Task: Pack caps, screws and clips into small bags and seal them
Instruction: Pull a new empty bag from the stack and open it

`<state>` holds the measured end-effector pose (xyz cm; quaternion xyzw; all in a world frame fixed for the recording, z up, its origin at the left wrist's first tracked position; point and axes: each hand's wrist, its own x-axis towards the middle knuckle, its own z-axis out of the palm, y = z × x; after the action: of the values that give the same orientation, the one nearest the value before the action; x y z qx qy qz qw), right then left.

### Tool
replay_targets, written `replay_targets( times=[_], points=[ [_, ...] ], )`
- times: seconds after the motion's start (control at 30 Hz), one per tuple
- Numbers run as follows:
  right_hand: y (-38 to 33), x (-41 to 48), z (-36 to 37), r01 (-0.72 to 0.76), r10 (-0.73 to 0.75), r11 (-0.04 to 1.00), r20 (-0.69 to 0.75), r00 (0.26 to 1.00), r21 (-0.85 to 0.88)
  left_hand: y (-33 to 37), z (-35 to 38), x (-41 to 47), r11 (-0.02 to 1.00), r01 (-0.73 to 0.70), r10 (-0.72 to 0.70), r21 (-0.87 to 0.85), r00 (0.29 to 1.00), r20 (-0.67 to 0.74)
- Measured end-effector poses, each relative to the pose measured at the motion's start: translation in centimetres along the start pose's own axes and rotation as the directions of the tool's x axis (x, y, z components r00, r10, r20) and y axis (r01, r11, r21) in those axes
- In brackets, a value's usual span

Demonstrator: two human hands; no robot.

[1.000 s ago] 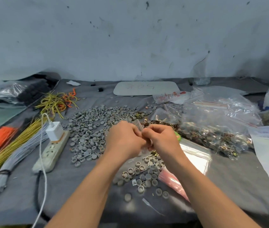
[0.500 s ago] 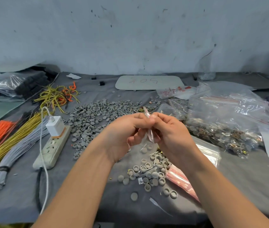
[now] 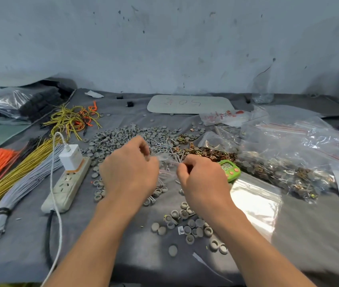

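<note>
My left hand (image 3: pixel 130 172) and my right hand (image 3: pixel 202 179) hover side by side over the grey cloth, fingers curled, pinching the two sides of a small clear bag (image 3: pixel 167 162) stretched between them; motion blur hides its contents. Grey caps (image 3: pixel 118 137) lie in a wide heap behind the hands, and more caps (image 3: pixel 187 224) lie loose in front. Silver screws (image 3: pixel 164 147) and brass clips (image 3: pixel 210 152) sit just beyond the bag. A stack of empty clear bags (image 3: pixel 255 206) lies right of my right wrist.
A white power strip (image 3: pixel 67 183) with a charger and cable lies left of my left hand. Bundles of orange, yellow and grey wire (image 3: pixel 15 168) fill the left side. A green timer (image 3: pixel 229 168) and big bags of packed parts (image 3: pixel 284 158) sit at right.
The hands were raised close together, pinching the bag's top edge. Now they have dropped lower and moved apart, the bag spread between them.
</note>
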<state>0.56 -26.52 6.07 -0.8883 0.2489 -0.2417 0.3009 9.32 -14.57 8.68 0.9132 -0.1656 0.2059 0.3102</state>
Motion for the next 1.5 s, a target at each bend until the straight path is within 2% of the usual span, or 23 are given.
replay_targets(
  times=[0.03, 0.1, 0.2, 0.3, 0.37, 0.4, 0.47, 0.5, 0.57, 0.63, 0.67, 0.8, 0.87, 0.9, 0.93, 1.0, 1.07, 1.13, 1.2, 1.27, 1.4, 1.5],
  points=[
    [-0.2, 0.1, 0.2, 0.014, -0.018, 0.998, -0.062, 0.998, -0.058, 0.0, 0.3, 0.3, 0.999, -0.006, 0.007, -0.054, 1.000, 0.014],
    [0.0, 0.5, 0.5, 0.101, -0.109, 0.993, -0.165, 0.980, -0.059, 0.0, 0.9, 0.7, 0.992, -0.021, 0.036, -0.126, 0.992, 0.120],
    [0.7, 0.7, 1.3, 0.215, -0.205, 0.972, -0.101, 0.974, 0.098, 0.2, 1.8, 0.7, 0.978, -0.097, 0.138, -0.184, 0.964, 0.226],
    [1.5, 1.5, 1.6, 0.132, -0.134, 0.969, -0.004, 0.991, 0.208, 0.6, 2.1, 0.4, 0.949, -0.201, 0.263, -0.243, 0.929, 0.260],
    [1.8, 2.3, 1.5, -0.058, -0.005, 0.933, 0.175, 0.985, 0.354, 0.6, 1.8, 0.1, 0.930, -0.245, 0.311, -0.273, 0.922, 0.230],
    [1.7, 2.6, 1.5, -0.224, 0.080, 0.840, 0.295, 0.952, 0.494, 0.7, 1.7, -0.1, 0.922, -0.270, 0.332, -0.279, 0.921, 0.205],
    [1.4, 3.2, 1.3, -0.513, 0.205, 0.488, 0.479, 0.854, 0.706, 1.1, 1.3, -0.8, 0.904, -0.309, 0.366, -0.296, 0.916, 0.163],
    [1.3, 3.3, 1.1, -0.580, 0.244, 0.329, 0.526, 0.815, 0.745, 1.5, 1.3, -1.2, 0.898, -0.340, 0.389, -0.278, 0.910, 0.143],
    [1.2, 3.2, 0.7, -0.610, 0.235, 0.069, 0.581, 0.779, 0.790, 2.6, 1.7, -1.8, 0.882, -0.443, 0.462, -0.159, 0.879, 0.118],
    [1.2, 2.9, 0.4, -0.588, 0.145, -0.157, 0.608, 0.781, 0.793, 3.5, 2.4, -2.4, 0.865, -0.498, 0.502, -0.067, 0.855, 0.128],
    [1.3, 2.7, 0.2, -0.582, 0.120, -0.211, 0.611, 0.782, 0.786, 3.9, 2.7, -2.7, 0.869, -0.494, 0.494, -0.037, 0.858, 0.139],
    [1.8, 2.7, 0.1, -0.563, 0.158, -0.221, 0.599, 0.785, 0.796, 4.9, 2.7, -3.6, 0.898, -0.440, 0.435, 0.001, 0.888, 0.147],
    [1.6, 2.6, 0.2, -0.586, 0.136, -0.323, 0.649, 0.749, 0.744, 5.6, 2.6, -4.3, 0.900, -0.435, 0.433, -0.019, 0.890, 0.145],
    [1.6, 2.5, 0.3, -0.606, 0.077, -0.351, 0.667, 0.741, 0.714, 5.9, 2.6, -4.6, 0.900, -0.435, 0.435, -0.029, 0.890, 0.138],
    [1.6, 2.4, 0.3, -0.640, 0.004, -0.324, 0.678, 0.735, 0.696, 6.1, 2.6, -4.7, 0.902, -0.430, 0.430, -0.036, 0.893, 0.130],
    [1.6, 2.3, 0.0, -0.694, -0.078, -0.128, 0.691, 0.719, 0.708, 6.0, 2.5, -4.4, 0.917, -0.398, 0.399, -0.033, 0.909, 0.124],
    [1.8, 2.4, -0.3, -0.689, -0.060, 0.061, 0.691, 0.720, 0.723, 5.6, 2.3, -4.3, 0.929, -0.371, 0.369, -0.006, 0.920, 0.131],
    [2.0, 2.6, -0.4, -0.683, 0.013, 0.159, 0.690, 0.723, 0.713, 5.3, 2.1, -4.4, 0.924, -0.378, 0.365, 0.065, 0.918, 0.154],
    [2.2, 2.9, 0.1, -0.678, 0.050, 0.180, 0.682, 0.730, 0.713, 5.1, 2.0, -4.7, 0.896, -0.428, 0.406, 0.120, 0.898, 0.170],
    [1.9, 2.9, 0.5, -0.640, 0.048, 0.155, 0.641, 0.766, 0.753, 5.0, 2.1, -4.6, 0.874, -0.477, 0.455, 0.092, 0.869, 0.193],
    [2.1, 2.9, 1.1, -0.574, 0.046, 0.084, 0.572, 0.819, 0.815, 4.3, 1.3, -3.5, 0.883, -0.454, 0.469, -0.119, 0.862, 0.194],
    [2.5, 3.1, 1.2, -0.495, 0.037, 0.114, 0.494, 0.869, 0.862, 3.2, 0.7, -2.2, 0.866, -0.433, 0.479, -0.249, 0.861, 0.168]
  ],
)
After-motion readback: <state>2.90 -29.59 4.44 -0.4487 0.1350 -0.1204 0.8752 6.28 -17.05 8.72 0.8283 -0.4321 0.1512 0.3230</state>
